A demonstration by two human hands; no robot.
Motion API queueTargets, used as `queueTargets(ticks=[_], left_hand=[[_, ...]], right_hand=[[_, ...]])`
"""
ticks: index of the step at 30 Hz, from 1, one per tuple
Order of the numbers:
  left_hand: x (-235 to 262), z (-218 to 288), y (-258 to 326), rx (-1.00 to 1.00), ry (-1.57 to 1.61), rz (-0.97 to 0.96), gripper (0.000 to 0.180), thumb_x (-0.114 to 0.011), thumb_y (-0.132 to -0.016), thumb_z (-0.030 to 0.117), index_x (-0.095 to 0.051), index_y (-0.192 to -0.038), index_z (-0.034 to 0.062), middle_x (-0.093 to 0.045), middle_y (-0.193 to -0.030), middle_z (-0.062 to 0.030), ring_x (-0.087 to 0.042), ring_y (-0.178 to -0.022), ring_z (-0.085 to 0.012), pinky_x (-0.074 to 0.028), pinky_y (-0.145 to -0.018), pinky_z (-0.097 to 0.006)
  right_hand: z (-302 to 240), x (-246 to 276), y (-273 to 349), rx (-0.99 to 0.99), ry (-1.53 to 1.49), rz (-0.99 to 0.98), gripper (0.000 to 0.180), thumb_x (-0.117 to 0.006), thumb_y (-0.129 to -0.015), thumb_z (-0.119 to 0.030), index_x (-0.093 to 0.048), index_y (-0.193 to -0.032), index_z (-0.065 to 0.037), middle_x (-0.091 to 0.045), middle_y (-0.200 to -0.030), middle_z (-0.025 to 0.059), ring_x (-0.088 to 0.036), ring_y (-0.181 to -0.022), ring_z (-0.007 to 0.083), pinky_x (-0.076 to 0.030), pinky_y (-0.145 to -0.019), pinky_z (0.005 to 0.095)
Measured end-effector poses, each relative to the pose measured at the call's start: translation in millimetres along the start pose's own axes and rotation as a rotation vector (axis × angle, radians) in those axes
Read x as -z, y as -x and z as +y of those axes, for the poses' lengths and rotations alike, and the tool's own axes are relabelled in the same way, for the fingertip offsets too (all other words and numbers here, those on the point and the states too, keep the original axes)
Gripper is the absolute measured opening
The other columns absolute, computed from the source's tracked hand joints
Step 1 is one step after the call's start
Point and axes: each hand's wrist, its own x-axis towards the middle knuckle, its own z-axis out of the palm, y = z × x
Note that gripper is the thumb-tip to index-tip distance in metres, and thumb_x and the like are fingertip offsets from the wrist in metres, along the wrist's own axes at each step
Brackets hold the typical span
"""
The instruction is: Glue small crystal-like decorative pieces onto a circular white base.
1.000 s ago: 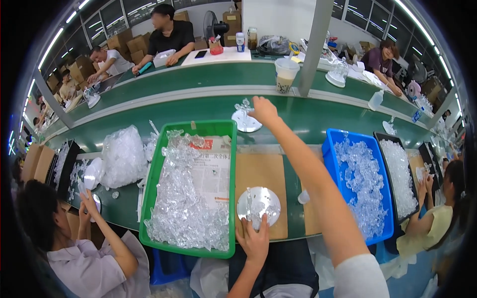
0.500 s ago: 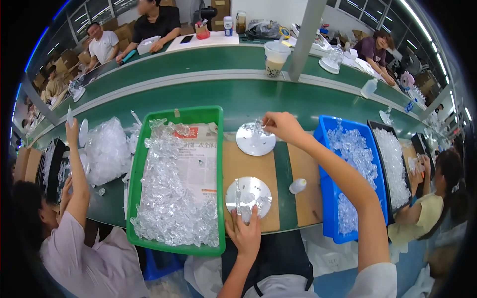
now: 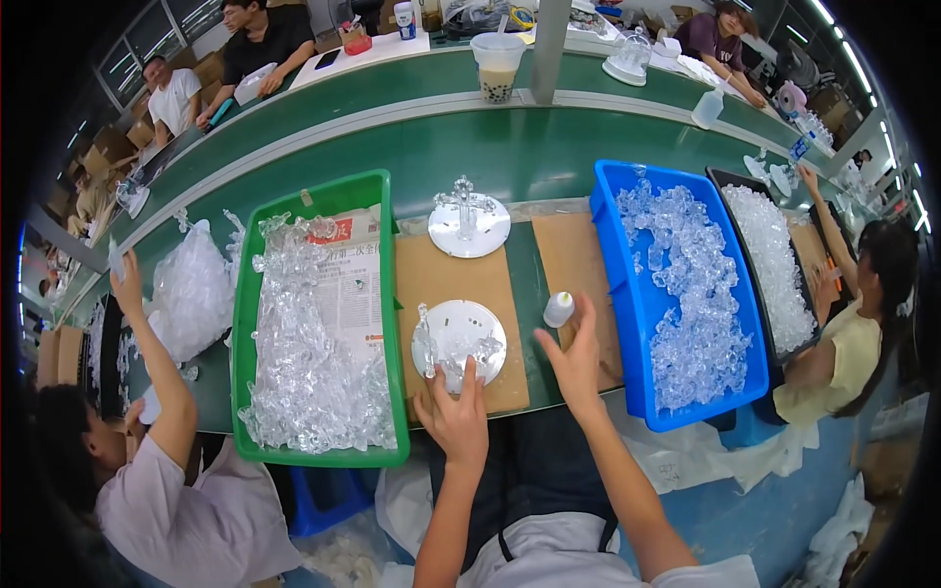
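Left hand (image 3: 454,421) rests at the near mirrored disc (image 3: 461,328), grip unclear; right hand (image 3: 576,365), fingers spread, holds nothing beside a white squeeze bottle (image 3: 559,310); steadying the disc should help.

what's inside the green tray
In the green tray, clear pieces are heaped along the left side and near end; newspaper shows toward the far right. What lies beneath the heap is covered.
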Motion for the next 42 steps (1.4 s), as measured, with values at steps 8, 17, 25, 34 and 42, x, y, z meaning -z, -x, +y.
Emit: queueTargets(ticks=[8,17,25,34,42], left_hand=[[-0.4,-6.5,0.2,0.021,-0.038,0.005,0.034,-0.066,-0.082,0.025,-0.065,-0.116,0.0267,-0.057,-0.111,-0.0177,-0.056,-0.105,-0.0307,-0.039,-0.092,-0.049],[-1.9,-1.4,-2.1,0.021,-0.030,0.028,0.033,-0.067,-0.082,0.024,-0.066,-0.115,0.0264,-0.057,-0.107,-0.0148,-0.056,-0.108,-0.0287,-0.039,-0.091,-0.048],[-1.2,-3.7,-0.9,0.032,-0.026,0.009,0.033,-0.067,-0.082,0.024,-0.065,-0.115,0.0258,-0.057,-0.107,-0.0149,-0.056,-0.108,-0.0293,-0.039,-0.091,-0.048],[-0.7,-2.4,-1.8,0.036,-0.020,0.002,0.034,-0.066,-0.082,0.024,-0.065,-0.116,0.0257,-0.058,-0.107,-0.0156,-0.056,-0.108,-0.0295,-0.039,-0.092,-0.049],[-1.7,-3.4,-0.4,0.034,-0.036,0.004,0.033,-0.066,-0.082,0.024,-0.066,-0.115,0.0260,-0.058,-0.107,-0.0158,-0.056,-0.108,-0.0293,-0.039,-0.091,-0.048]], right_hand=[[-10.3,37.8,8.1,0.061,-0.142,-0.314,0.051,-0.080,-0.069,-0.018,-0.056,-0.111,-0.002,-0.064,-0.097,0.0144,-0.063,-0.088,0.0250,-0.050,-0.077,0.0330],[-18.4,61.8,18.4,0.230,0.147,-0.573,0.039,-0.076,-0.067,-0.019,-0.065,-0.104,-0.014,-0.059,-0.087,0.0058,-0.060,-0.079,0.0249,-0.049,-0.066,0.0348],[-19.7,53.1,16.7,0.275,0.135,-0.618,0.039,-0.074,-0.068,-0.016,-0.064,-0.106,-0.016,-0.056,-0.085,0.0050,-0.059,-0.082,0.0245,-0.048,-0.063,0.0363],[-17.4,46.9,19.1,0.206,0.134,-0.549,0.032,-0.073,-0.071,-0.019,-0.065,-0.102,-0.015,-0.054,-0.079,0.0069,-0.059,-0.073,0.0264,-0.047,-0.058,0.0387],[-14.6,42.2,18.0,0.180,0.138,-0.475,0.034,-0.076,-0.068,-0.022,-0.068,-0.099,-0.012,-0.056,-0.075,0.0070,-0.059,-0.069,0.0248,-0.047,-0.057,0.0363]])
